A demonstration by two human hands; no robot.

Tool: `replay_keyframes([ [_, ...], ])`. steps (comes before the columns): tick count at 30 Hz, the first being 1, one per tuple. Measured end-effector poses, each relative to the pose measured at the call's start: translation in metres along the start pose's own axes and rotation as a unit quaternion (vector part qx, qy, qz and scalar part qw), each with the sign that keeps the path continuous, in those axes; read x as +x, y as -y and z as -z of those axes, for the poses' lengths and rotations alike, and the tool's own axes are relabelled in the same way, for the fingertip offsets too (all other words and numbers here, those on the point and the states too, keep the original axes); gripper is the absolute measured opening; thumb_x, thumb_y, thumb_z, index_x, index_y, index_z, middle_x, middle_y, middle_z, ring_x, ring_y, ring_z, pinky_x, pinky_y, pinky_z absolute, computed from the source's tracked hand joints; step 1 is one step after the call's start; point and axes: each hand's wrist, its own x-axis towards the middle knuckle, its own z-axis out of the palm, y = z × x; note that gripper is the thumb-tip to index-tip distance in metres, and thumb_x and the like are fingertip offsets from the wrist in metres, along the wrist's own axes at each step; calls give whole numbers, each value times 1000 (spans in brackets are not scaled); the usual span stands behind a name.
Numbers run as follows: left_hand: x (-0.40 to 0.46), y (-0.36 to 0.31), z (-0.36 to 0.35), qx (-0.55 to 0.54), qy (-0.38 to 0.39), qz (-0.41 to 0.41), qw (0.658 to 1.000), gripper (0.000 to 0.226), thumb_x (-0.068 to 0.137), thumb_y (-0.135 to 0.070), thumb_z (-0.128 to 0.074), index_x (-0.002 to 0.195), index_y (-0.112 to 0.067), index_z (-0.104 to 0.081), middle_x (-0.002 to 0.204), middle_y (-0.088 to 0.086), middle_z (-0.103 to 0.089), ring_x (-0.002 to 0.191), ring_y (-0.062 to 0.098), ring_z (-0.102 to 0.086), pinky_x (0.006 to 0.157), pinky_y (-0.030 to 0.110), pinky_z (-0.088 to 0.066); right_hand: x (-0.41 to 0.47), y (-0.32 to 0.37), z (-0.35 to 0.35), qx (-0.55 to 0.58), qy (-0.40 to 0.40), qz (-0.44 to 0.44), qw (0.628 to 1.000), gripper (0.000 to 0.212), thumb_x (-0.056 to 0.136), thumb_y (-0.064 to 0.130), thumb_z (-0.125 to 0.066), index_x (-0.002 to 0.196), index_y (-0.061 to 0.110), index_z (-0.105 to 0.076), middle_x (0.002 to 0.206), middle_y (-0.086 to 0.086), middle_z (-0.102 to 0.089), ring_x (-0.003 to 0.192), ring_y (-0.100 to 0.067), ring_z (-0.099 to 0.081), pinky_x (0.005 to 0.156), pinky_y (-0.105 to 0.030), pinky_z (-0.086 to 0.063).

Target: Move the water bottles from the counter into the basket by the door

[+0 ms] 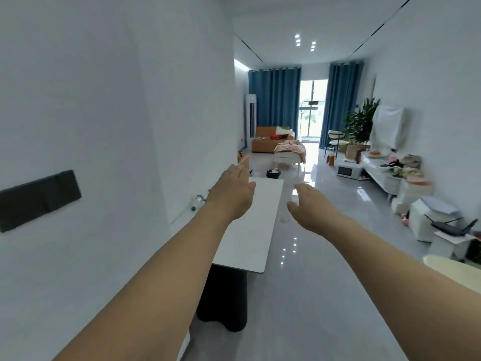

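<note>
Both arms stretched forward at frame centre: left hand (232, 193) flat, fingers spread loosely above the tabletop (250, 230); right hand (308, 207) relaxed, holding nothing.

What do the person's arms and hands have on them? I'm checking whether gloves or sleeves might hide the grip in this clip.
Nothing is worn, as far as the view shows. The left hand and right hand are bare, without gloves, rings or a watch. Both forearms are bare as far as the frame's lower edge, with no sleeve, band or marking visible.
</note>
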Motion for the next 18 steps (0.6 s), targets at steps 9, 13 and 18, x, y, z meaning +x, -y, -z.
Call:
replay_keyframes([
  [9, 66, -44, -42, 52, 11, -58, 997, 51, 107, -31, -31, 148, -1, -34, 154, 16, -33, 144, 31, -23, 118, 40, -18, 26, -67, 20, -37, -21, -46, 998, 46, 96, 26, -44, 136, 3, -39, 141, -14, -42, 129, -30, -38, 105, -36, -31],
  [13, 93, -44, -60, 83, 26, -46, 995, 53, 107, -32, -28, 151, -3, -28, 159, 16, -26, 149, 33, -15, 122, 42, -12, 49, -84, 21, -48, -25, -43, 998, 48, 96, 27, -44, 137, 3, -38, 141, -14, -42, 130, -30, -38, 106, -37, -30],
  [18, 128, -43, -80, 68, 38, -34, 996, 54, 107, -33, -27, 152, -4, -26, 161, 16, -22, 150, 32, -12, 122, 42, -9, 86, -104, 19, -51, -22, -36, 998, 48, 96, 28, -44, 137, 3, -38, 143, -14, -40, 131, -30, -35, 109, -39, -27],
])
